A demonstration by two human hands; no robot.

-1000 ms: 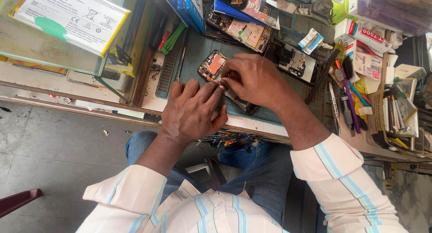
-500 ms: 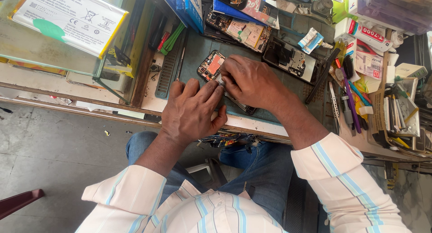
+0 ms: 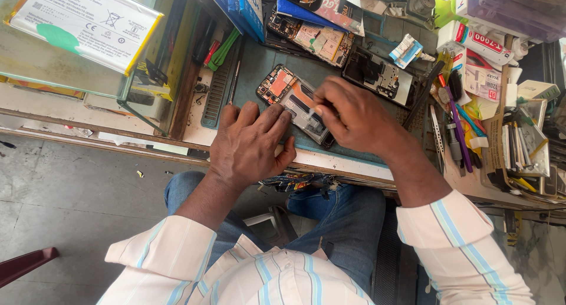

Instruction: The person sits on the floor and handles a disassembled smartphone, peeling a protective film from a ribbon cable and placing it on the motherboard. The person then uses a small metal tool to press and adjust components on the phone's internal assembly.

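Right, the opened phone [image 3: 295, 101] lies back-up on the dark green work mat [image 3: 259, 60], near the bench's front edge, circuit board exposed. The left hand [image 3: 250, 143] lies flat, fingers spread, pressing the phone's near end to steady it. The right hand [image 3: 354, 116] is pinched narrow on something small and pale over the phone's middle; too small to tell if it's a strip, a cable or a tool tip.

Risks, as a judgement:
- Whatever the right hand grips looks thin, so a hard or angled pull could tear it or lift a connector.
- The left hand holds one end only, so a sideways tug could pivot the phone toward the mat's edge.
- The mat is crowded. A second opened phone [image 3: 377, 75] sits just beside the right hand, and a knuckle could knock it or scatter loose parts.
- Bare fingers on an exposed board mean smudges or static.

Counts:
- opened phones on the mat: two clear, plus a board-like assembly [image 3: 315, 43] behind, probably a third
- flat battery pack [image 3: 82, 25] on the glass shelf: one
- purple-handled tools [image 3: 457, 125] on the right: at least one; the cluster is too dense to count
- hands: two, same person
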